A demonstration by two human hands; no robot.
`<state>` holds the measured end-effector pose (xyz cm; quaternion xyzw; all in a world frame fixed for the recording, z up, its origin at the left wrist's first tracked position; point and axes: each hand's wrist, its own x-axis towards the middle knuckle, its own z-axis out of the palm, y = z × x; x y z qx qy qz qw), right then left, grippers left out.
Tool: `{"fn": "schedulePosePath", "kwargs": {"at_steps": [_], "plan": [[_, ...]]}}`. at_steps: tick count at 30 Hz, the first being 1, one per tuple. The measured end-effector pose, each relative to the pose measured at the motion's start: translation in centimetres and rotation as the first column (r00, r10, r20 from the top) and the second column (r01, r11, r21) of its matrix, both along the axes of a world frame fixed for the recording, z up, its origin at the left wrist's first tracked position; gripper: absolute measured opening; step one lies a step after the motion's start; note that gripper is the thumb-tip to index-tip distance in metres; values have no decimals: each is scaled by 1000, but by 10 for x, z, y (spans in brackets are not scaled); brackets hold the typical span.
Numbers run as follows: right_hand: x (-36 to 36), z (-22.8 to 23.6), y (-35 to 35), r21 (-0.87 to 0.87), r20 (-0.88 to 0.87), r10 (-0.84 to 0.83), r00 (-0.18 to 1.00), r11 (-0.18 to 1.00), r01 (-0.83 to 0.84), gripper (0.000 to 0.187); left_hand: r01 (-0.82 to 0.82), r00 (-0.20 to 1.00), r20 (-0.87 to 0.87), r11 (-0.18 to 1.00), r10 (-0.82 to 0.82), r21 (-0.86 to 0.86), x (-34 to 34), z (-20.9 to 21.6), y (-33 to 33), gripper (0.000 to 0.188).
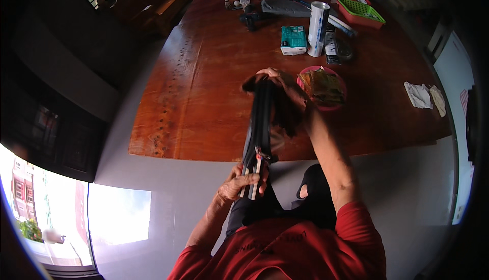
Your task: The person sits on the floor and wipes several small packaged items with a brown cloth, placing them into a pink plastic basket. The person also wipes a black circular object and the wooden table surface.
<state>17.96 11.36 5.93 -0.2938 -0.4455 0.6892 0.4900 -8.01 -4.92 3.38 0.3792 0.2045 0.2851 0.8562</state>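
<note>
**A long black bundle held at both ends**

Closest to me, my left hand [239, 184] is curled shut around the near end of a long black bundle [260, 127], where pale stiff rods and a small red clip stick out between my fingers. That end feels like the safe place to grip: the rods look rigid and narrow, easy to pinch, though thin enough to slip if I loosen.

Farther out, the bundle rises over the edge of the wooden table [204, 101]. My right hand [285, 84] is closed over its top, where dark soft folds hang loose. I judge it light, stiff along its length and floppy in the fabric.

Beyond sit a pink bowl [322, 87], a white can [318, 28], a teal box [294, 39] and a green basket [362, 11].
</note>
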Motion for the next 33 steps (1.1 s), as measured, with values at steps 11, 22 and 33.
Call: {"fn": "schedulePosePath", "kwargs": {"at_steps": [11,22,33], "plan": [[-59,-45,-115,570,311,-742,594,646,508,38,-38,961,235,916,143,-399,19,-44,25,31],[-64,-18,-115,910,350,-833,429,410,54,42,35,931,333,871,150,-491,34,-43,31,41],[-83,-18,-167,808,574,-701,424,569,-154,54,35,998,51,945,-19,-327,11,-56,36,67]]}}
